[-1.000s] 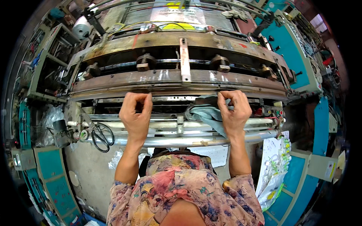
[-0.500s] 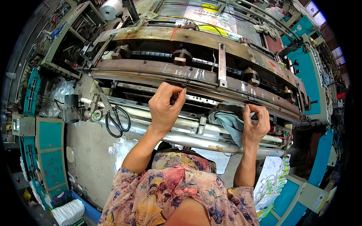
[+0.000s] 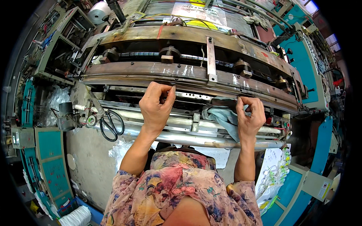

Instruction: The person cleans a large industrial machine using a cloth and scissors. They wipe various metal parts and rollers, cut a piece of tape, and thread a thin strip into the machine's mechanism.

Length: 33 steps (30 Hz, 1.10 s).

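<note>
My left hand (image 3: 155,104) is raised over the front of a long metal machine, thumb and forefinger pinched together close to its brown steel bar (image 3: 143,71). To the right my right hand (image 3: 250,117) makes the same pinch at about the same height. Whatever lies between the fingertips of either hand is too fine to make out. A grey-blue cloth (image 3: 222,116) hangs over the machine's front rail, just left of my right hand and partly behind it. Black-handled scissors (image 3: 109,124) hang at the rail's left end, apart from my left hand.
A silver roller (image 3: 177,138) runs across between my body and the machine. White bags (image 3: 269,180) lie stacked at lower right. Teal cabinets (image 3: 52,162) flank the left, with a white bundle (image 3: 77,216) below. A printed plastic sheet (image 3: 196,15) lies on the machine's far side.
The whole view has shifted slightly, so the machine sits further left in the picture. Both hands keep their pinched shape and hold nearly the same place over the machine.
</note>
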### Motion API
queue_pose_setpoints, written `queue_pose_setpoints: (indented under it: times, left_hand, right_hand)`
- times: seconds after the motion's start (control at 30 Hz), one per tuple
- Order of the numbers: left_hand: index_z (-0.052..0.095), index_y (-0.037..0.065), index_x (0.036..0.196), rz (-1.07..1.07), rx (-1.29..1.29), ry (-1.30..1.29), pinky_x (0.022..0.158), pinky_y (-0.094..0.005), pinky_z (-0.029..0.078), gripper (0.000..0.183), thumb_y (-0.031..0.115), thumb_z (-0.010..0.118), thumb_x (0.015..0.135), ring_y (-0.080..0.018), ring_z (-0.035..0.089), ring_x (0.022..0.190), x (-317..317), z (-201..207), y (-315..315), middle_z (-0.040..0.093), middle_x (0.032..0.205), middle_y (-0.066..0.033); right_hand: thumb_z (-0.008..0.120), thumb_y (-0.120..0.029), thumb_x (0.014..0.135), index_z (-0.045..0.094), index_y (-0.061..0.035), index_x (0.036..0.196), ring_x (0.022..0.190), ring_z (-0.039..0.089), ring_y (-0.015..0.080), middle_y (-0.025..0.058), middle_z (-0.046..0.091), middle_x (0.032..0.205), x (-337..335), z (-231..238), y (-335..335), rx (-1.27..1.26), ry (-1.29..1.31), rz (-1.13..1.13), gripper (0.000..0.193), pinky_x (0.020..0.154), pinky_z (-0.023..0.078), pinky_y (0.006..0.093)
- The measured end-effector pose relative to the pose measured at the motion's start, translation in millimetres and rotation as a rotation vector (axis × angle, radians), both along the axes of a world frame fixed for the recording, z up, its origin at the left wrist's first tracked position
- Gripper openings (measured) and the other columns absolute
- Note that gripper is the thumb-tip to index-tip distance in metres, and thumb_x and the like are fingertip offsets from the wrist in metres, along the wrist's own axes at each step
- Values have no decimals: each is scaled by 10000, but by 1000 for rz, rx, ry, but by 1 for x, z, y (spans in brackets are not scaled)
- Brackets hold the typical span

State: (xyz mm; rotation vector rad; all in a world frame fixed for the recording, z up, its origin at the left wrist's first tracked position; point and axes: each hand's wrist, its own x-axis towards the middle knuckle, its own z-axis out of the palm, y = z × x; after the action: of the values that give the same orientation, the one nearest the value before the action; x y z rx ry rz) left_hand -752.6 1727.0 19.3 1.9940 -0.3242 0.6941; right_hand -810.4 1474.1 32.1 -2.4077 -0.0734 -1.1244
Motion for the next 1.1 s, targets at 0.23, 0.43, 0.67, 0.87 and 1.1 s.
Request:
queue_pose_setpoints:
  times: [0.23,0.43,0.67,0.87,1.1]
  left_hand:
    - [651,18,822,9,10,-23,541,-257,410,129,4,779,831,-123,513,585,3,-3,0,575,731,-44]
    - [647,19,822,-5,34,-44,537,-258,406,127,-8,771,833,-122,514,585,3,-3,1,576,734,-46]
    - [644,23,838,-6,55,-47,538,-266,431,126,-7,766,835,-141,540,588,4,-3,2,583,742,-51]
    - [640,31,841,-7,74,-49,527,-279,437,133,-3,769,831,-155,547,582,3,-1,2,582,743,-54]
    - [639,15,831,-5,84,-54,534,-253,408,127,6,764,853,-114,504,583,3,0,3,561,737,-43]
  right_hand:
    - [785,14,751,652,-68,816,626,557,192,40,646,758,3,0,-1,-25,14,-13,170,563,433,312]
    - [783,14,740,650,-70,810,608,546,198,40,628,733,2,2,0,-34,32,-21,172,558,422,319]
    - [782,13,731,650,-76,804,609,549,202,34,626,725,0,3,0,-31,28,-30,175,565,424,323]
    - [794,-8,737,647,-73,801,639,585,220,39,644,745,1,1,-1,-46,36,-19,173,597,446,335]
    - [798,-26,745,657,-81,810,652,596,214,24,652,758,-2,3,-1,-62,64,-49,165,603,453,332]
